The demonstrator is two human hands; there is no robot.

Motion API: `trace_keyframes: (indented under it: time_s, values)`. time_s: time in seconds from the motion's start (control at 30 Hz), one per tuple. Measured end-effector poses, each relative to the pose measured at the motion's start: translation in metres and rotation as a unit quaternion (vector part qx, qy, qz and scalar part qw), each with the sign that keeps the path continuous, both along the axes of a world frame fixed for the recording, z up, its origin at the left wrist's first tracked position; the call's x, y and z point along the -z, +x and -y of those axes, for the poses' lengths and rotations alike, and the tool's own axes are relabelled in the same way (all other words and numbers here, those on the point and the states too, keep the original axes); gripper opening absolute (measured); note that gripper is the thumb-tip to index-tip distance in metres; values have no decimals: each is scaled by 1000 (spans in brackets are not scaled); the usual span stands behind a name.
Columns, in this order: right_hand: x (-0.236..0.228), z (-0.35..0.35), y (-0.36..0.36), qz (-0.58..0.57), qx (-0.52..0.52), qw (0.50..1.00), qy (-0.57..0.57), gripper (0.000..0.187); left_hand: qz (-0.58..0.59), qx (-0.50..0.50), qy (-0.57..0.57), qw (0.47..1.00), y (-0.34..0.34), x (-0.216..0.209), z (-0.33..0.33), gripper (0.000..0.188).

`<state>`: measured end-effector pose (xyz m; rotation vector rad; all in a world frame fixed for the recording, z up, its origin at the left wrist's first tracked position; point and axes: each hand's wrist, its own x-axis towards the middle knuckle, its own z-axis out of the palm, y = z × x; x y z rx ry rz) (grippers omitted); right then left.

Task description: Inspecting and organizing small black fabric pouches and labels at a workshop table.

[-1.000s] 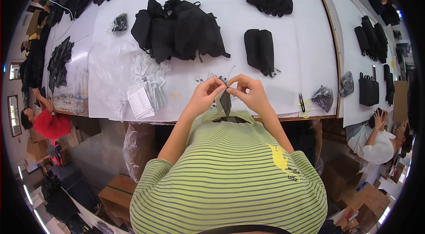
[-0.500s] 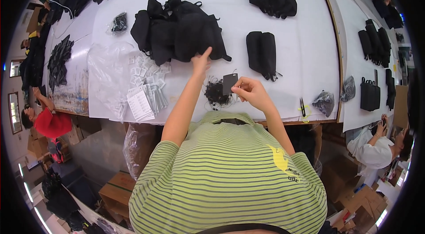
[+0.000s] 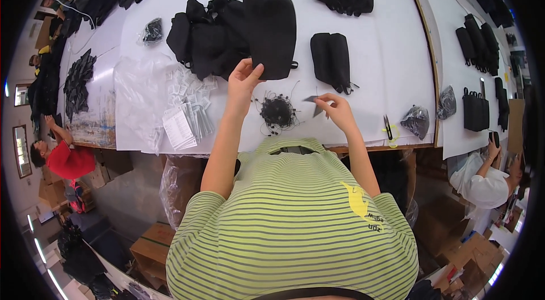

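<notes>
2 arms (image 3: pixel 223 149) fwd | L hand (image 3: pixel 245 81) pinches blk pouch (image 3: pixel 272 30) | R hand (image 3: pixel 337 111) pinches tag (image 3: pixel 310 98)

1. Big white worktop (image 3: pixel 386 73) takes up most of the room, brown strip along its right edge, left end pretty scuffed and stained.
2. Second white table (image 3: pixel 447 67) sits just right of the worktop.
3. Way left of the worktop: pale wall (image 3: pixel 24 189), two bright brown-framed windows (image 3: pixel 21 95).
4. Tube lights (image 3: pixel 38 252) glowing beyond the worktop's near-left corner.
5. Greyish floor (image 3: pixel 136 186) in front of the worktop.
</notes>
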<state>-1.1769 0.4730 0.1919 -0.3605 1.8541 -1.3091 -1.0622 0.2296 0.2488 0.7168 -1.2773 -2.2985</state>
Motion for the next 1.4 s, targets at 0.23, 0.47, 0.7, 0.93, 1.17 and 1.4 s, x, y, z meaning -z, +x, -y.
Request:
trace_keyframes:
  time_s: [0.23,0.47,0.7,0.93,1.17,1.4]
  values:
    - [-75,22,-25,175,66,955,-230,40,65,145,-198,967,34,-35,1,18]
    - [-69,66,4,262,183,911,-260,25,50,-174,-673,717,16,-75,-46,50]
    - [-78,55,18,268,284,856,-339,32,297,42,-627,719,82,80,29,55]
    - [-95,54,41,437,199,757,-444,38,110,68,-672,729,31,-20,-42,77]
    - [-90,47,43,444,225,766,-406,40,-98,-244,-600,756,54,-70,-52,56]
    - [-102,54,48,387,220,806,-390,39,337,-33,-567,751,67,76,41,57]
